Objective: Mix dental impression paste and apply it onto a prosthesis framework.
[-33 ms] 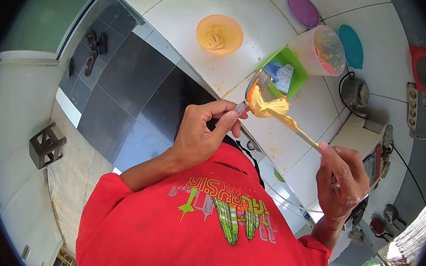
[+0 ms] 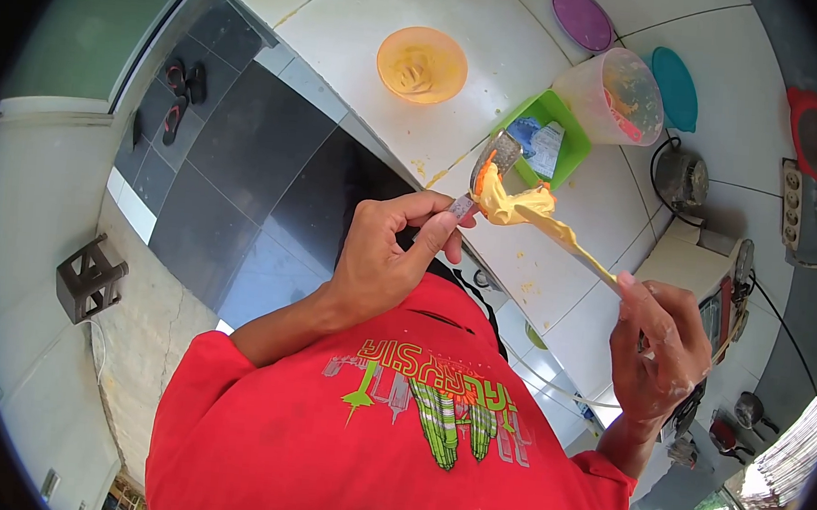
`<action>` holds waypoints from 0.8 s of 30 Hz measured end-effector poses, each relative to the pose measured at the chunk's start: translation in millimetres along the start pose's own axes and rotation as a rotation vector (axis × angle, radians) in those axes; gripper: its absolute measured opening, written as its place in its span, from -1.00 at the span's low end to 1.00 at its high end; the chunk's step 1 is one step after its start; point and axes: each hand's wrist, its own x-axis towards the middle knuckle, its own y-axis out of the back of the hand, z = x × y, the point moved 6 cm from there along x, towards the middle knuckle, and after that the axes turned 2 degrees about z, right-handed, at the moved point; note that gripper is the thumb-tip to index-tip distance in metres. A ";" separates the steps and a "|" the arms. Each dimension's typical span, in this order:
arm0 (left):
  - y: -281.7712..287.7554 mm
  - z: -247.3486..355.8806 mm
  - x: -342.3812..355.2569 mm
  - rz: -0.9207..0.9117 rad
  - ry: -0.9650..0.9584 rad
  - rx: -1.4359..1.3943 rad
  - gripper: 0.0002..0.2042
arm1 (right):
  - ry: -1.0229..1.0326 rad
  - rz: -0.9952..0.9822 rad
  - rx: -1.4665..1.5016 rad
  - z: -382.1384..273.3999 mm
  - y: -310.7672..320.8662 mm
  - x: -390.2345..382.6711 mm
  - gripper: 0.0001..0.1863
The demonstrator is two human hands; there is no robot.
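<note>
- Yellow, cream-like mass (image 2: 516, 206) with orange bits: located between the two hands, just beyond the left fingertips, where it meets a curved metal tool (image 2: 505, 150).
- Left hand (image 2: 395, 243): bare, thumb and fingers pinching a short grey handle (image 2: 461, 206) that points toward the metal tool; the join is partly hidden.
- Right hand (image 2: 660, 344): bare, fingers curled, thumb and forefinger pinching one end of a long, flat utensil (image 2: 575, 248); pale residue marks the skin.
- Utensil: coated in yellow, slanting from the right hand toward the left, its far end touching the mass.
- Green tub (image 2: 580, 146): on the white counter (image 2: 344, 23) ahead of both hands, partly overlapped in view by the metal tool; it contains a blue item (image 2: 523, 135) and a pale packet (image 2: 546, 151), their kind unclear.
- Orange bowl (image 2: 450, 73): well ahead of the left hand, yellow residue inside.
- Translucent tub (image 2: 592, 74): ahead of the right hand, just beyond the green tub, orange and pink matter visible within; a purple lid (image 2: 581, 19) lies farther ahead, a teal lid (image 2: 674, 89) to its right.
- Red shirt (image 2: 319, 448): nearer the wearer than either hand.
</note>
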 end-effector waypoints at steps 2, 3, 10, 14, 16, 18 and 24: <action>0.4 0.6 -0.7 0.010 0.040 0.001 -0.80 | 0.006 -0.013 -0.003 -3.5 -1.8 2.7 -0.47; -0.2 0.3 -0.5 0.008 0.040 0.001 -0.80 | 0.012 -0.023 -0.009 -5.1 -2.5 4.2 -0.47; 0.2 2.0 0.3 0.020 0.029 -0.007 -0.80 | -0.006 -0.049 -0.015 1.2 -2.8 -0.7 -0.47; -1.7 3.2 -0.8 0.042 0.010 -0.052 -0.80 | 0.005 -0.056 -0.008 -1.7 -4.1 5.7 -0.46; -1.7 3.7 -0.1 0.031 0.025 -0.038 -0.80 | 0.026 -0.080 -0.008 -1.8 -5.8 6.2 -0.45; -2.2 3.8 0.1 0.021 0.042 -0.025 -0.80 | 0.018 -0.056 -0.007 1.3 -1.9 2.7 -0.44; -1.6 5.1 -0.6 0.025 0.049 -0.045 -0.80 | 0.032 -0.013 -0.023 1.9 2.5 1.1 -0.45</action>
